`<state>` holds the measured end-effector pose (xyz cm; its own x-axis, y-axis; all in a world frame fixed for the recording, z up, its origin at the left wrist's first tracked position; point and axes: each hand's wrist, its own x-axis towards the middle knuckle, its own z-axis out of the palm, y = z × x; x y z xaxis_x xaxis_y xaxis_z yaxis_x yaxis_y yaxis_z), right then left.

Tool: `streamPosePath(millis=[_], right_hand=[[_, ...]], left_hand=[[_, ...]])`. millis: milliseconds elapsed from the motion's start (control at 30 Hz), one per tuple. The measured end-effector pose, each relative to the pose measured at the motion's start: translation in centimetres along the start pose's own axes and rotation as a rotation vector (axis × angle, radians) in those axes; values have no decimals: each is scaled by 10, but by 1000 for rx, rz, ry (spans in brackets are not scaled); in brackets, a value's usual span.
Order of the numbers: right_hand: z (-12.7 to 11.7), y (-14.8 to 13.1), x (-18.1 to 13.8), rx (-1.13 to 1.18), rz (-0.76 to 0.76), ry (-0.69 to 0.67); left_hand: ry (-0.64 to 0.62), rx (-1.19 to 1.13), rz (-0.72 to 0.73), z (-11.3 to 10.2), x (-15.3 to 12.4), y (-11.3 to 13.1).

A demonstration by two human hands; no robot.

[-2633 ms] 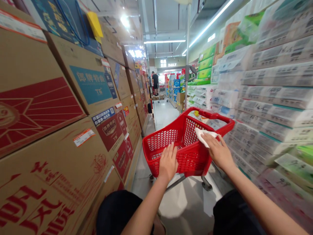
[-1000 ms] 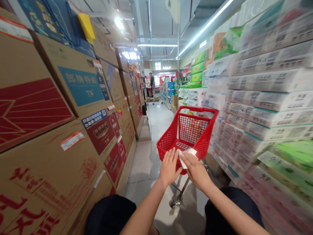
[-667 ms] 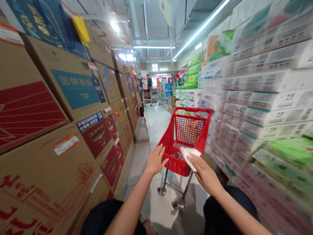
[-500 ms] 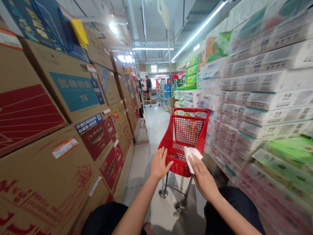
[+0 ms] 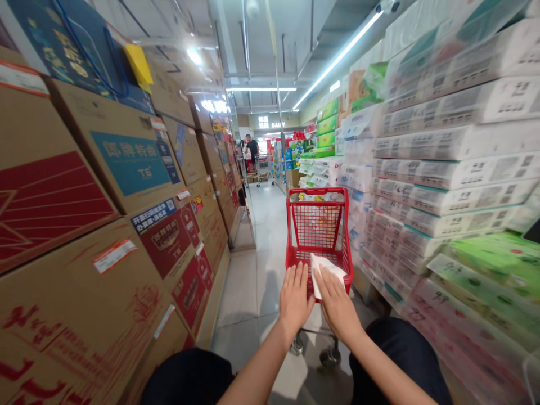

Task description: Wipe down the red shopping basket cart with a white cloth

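Observation:
A red plastic shopping cart (image 5: 348, 247) on metal legs and wheels stands upright between my knees. My left hand (image 5: 296, 295) lies with outstretched fingers on the cart's near edge, holding nothing. Just to its right, my right hand (image 5: 336, 301) presses a white tissue (image 5: 332, 267) against the same edge. The tissue sticks out around its fingers, and the hand covers the part beneath. Behind the cart's mesh panel, some colourful packaged goods are partly visible.
Stacked cardboard cartons (image 5: 126, 152) wall off the left side. Piled white paper packs (image 5: 442, 146) and green packs (image 5: 489, 264) line the right. A tiled aisle (image 5: 270, 225) runs ahead to a person (image 5: 252, 147) near a metal cart (image 5: 264, 167).
The cart has turned and now faces me more squarely. My left hand has moved right along its edge, closer to my right hand, which has shifted slightly left with the tissue.

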<state>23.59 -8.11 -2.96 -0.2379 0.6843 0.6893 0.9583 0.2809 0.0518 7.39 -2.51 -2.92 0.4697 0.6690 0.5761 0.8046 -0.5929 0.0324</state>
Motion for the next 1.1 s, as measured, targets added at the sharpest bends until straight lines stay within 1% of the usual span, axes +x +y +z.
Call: streamPosePath(millis=[67,167,267,333,400,533,600,667,733,833,867,967,1033,1100], right_hand=[[-1,7,-4,8,-3,-14],[-10,25,-16,16,-13,-63],[-17,42,-29,17,27,-72],[-18,48,-33,24,75,-51],[-16,47,-33,38,108,-31],[-7,30,-25,73,101,1],[-5,23,-22,93,82,21],[-7,22,-23,104,58,26],[-12,29,-25,104,20,10],[-24,45,-31,103,-17,-24],[-27,52,-32,103,-12,-32],[-33,69,-38,91,18,-38],[-34,81,-43,76,41,-28],[-35,91,-48,60,81,-11]], left_hand=[[-27,-19,79,-2,1,3],[-74,-39,202,-11,8,-6],[-95,-41,238,-19,18,-19],[-103,-50,239,-20,22,-19],[-93,-67,224,-17,22,-10],[-39,-82,153,-5,16,22],[-42,-74,162,-2,14,32],[-56,-66,194,-4,13,34],[-77,-69,253,-10,17,27],[-118,-68,360,-20,34,8],[-126,-54,364,-22,42,0],[-156,2,292,-22,65,-19],[-179,21,274,-17,74,-24],[-176,15,290,-12,76,-20]])
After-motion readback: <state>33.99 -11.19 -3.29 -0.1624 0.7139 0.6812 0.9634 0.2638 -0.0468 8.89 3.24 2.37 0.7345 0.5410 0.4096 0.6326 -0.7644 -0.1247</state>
